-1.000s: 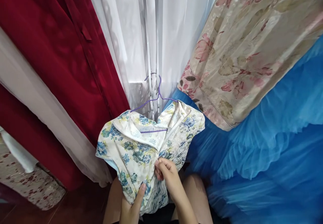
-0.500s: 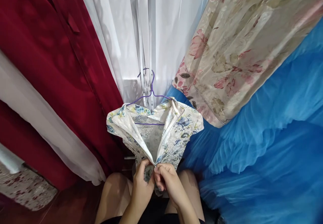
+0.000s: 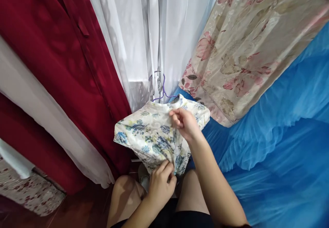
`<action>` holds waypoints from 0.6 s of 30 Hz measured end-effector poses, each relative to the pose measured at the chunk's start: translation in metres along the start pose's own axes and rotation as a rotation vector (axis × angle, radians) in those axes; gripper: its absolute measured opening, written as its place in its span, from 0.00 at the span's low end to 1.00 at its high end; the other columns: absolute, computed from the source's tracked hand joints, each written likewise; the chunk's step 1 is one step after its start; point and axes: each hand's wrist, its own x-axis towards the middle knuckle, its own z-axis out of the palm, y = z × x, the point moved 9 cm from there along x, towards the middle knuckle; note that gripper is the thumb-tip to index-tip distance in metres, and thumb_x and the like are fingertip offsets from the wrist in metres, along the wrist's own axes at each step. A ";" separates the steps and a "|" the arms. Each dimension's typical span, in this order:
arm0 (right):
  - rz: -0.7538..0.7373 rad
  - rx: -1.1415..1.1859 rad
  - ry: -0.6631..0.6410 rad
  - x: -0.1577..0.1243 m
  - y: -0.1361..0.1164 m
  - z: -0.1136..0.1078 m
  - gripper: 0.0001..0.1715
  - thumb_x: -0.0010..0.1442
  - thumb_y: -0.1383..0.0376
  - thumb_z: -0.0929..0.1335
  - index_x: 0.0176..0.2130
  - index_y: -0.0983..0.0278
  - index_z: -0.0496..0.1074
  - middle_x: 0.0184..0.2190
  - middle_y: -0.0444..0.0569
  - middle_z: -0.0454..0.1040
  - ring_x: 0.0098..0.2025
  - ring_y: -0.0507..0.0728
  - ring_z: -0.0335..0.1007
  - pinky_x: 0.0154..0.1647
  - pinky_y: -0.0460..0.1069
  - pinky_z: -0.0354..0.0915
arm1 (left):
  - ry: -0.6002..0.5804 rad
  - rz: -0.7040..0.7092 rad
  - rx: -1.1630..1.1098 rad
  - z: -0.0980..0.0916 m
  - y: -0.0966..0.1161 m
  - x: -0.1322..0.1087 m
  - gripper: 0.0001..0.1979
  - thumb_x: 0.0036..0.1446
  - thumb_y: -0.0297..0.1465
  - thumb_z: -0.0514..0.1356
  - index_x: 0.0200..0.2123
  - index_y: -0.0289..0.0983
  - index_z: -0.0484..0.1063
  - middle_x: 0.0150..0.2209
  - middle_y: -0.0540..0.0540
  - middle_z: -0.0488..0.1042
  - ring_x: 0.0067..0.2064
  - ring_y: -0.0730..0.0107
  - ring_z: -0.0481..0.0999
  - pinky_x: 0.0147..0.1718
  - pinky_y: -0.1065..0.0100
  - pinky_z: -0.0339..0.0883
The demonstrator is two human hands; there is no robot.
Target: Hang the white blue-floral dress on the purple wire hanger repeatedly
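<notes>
A white dress with blue and yellow flowers and short cap sleeves hangs on a purple wire hanger before my knees. Its lower part is hidden by my left hand and legs. A zip seam runs down the dress, its two edges drawn together. My left hand is closed on the fabric near the seam's lower end. Up by the collar, my right hand is closed in a pinch at the top of the seam; the zipper pull itself is hidden by the fingers.
Dark red cloth hangs on the left and white cloth behind the hanger. A beige floral garment and blue tulle crowd the right. My bare knees flank the dress above a reddish tiled floor.
My right hand has moved up from the lower seam to the collar. The dress's open edges have come together. My left hand has stayed low on the fabric, slightly further right.
</notes>
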 end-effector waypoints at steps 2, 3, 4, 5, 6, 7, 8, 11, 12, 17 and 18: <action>-0.060 -0.012 -0.036 0.004 -0.023 0.009 0.13 0.54 0.61 0.65 0.26 0.67 0.73 0.10 0.36 0.59 0.14 0.45 0.39 0.16 0.44 0.39 | -0.032 0.010 -0.026 0.001 0.000 -0.003 0.11 0.54 0.19 0.53 0.33 0.40 0.70 0.37 0.42 0.75 0.35 0.62 0.76 0.34 0.66 0.66; -0.077 -0.039 -0.044 0.002 -0.028 0.012 0.13 0.54 0.60 0.65 0.26 0.67 0.73 0.10 0.37 0.60 0.14 0.46 0.40 0.16 0.44 0.39 | -0.042 0.003 -0.058 -0.001 -0.003 -0.003 0.10 0.55 0.20 0.54 0.33 0.40 0.71 0.36 0.43 0.75 0.35 0.62 0.76 0.34 0.66 0.67; -0.088 -0.073 -0.043 -0.001 -0.029 0.013 0.13 0.54 0.60 0.65 0.26 0.67 0.73 0.10 0.38 0.61 0.14 0.46 0.42 0.16 0.44 0.39 | -0.042 -0.002 -0.097 -0.006 -0.006 0.000 0.10 0.57 0.21 0.54 0.33 0.40 0.71 0.36 0.43 0.75 0.36 0.61 0.76 0.36 0.65 0.68; -0.097 -0.105 -0.033 -0.006 -0.028 0.013 0.14 0.54 0.59 0.66 0.25 0.66 0.73 0.11 0.39 0.63 0.14 0.46 0.44 0.16 0.44 0.39 | -0.028 -0.003 -0.138 -0.013 -0.008 0.006 0.09 0.59 0.22 0.55 0.35 0.40 0.73 0.36 0.44 0.76 0.38 0.61 0.77 0.37 0.65 0.68; -0.107 -0.131 -0.016 -0.011 -0.025 0.011 0.14 0.54 0.59 0.66 0.25 0.66 0.73 0.11 0.40 0.63 0.14 0.46 0.47 0.16 0.44 0.40 | 0.008 0.005 -0.176 -0.025 -0.009 0.015 0.09 0.61 0.23 0.55 0.37 0.40 0.74 0.37 0.44 0.77 0.38 0.61 0.77 0.38 0.65 0.69; -0.116 -0.150 0.002 -0.017 -0.022 0.009 0.15 0.54 0.58 0.66 0.25 0.66 0.73 0.11 0.40 0.64 0.14 0.47 0.48 0.17 0.44 0.40 | 0.067 0.021 -0.210 -0.041 -0.007 0.026 0.09 0.62 0.25 0.56 0.40 0.40 0.75 0.37 0.45 0.77 0.39 0.62 0.77 0.40 0.65 0.69; -0.125 -0.169 0.016 -0.022 -0.019 0.007 0.15 0.55 0.58 0.66 0.24 0.66 0.72 0.11 0.40 0.64 0.14 0.47 0.49 0.17 0.44 0.41 | 0.145 0.045 -0.238 -0.060 -0.004 0.038 0.09 0.63 0.27 0.57 0.44 0.40 0.76 0.38 0.45 0.78 0.39 0.62 0.77 0.41 0.65 0.69; -0.146 -0.246 0.040 -0.032 -0.015 0.004 0.16 0.57 0.58 0.65 0.23 0.65 0.72 0.10 0.40 0.63 0.14 0.46 0.49 0.18 0.44 0.42 | 0.337 0.135 -0.280 -0.117 0.019 0.081 0.17 0.67 0.30 0.56 0.57 0.40 0.71 0.37 0.47 0.77 0.37 0.66 0.75 0.42 0.65 0.69; -0.150 -0.273 0.036 -0.034 -0.016 0.004 0.17 0.57 0.59 0.65 0.23 0.65 0.71 0.10 0.40 0.63 0.14 0.46 0.49 0.18 0.44 0.43 | 0.353 0.159 -0.269 -0.131 0.028 0.095 0.19 0.68 0.32 0.55 0.61 0.40 0.69 0.37 0.47 0.76 0.36 0.68 0.74 0.41 0.66 0.69; -0.196 -0.323 0.002 -0.030 -0.015 0.009 0.18 0.59 0.59 0.65 0.22 0.64 0.70 0.09 0.38 0.61 0.13 0.47 0.49 0.18 0.45 0.46 | 0.334 0.273 -0.080 -0.155 0.074 0.134 0.11 0.70 0.32 0.53 0.43 0.37 0.76 0.39 0.46 0.76 0.39 0.66 0.75 0.41 0.66 0.67; -0.215 -0.338 0.011 -0.027 -0.011 0.008 0.18 0.59 0.59 0.65 0.21 0.63 0.70 0.09 0.38 0.61 0.13 0.47 0.50 0.18 0.45 0.47 | 0.349 0.291 -0.067 -0.156 0.080 0.133 0.11 0.70 0.31 0.53 0.40 0.37 0.75 0.37 0.46 0.75 0.39 0.66 0.74 0.41 0.66 0.67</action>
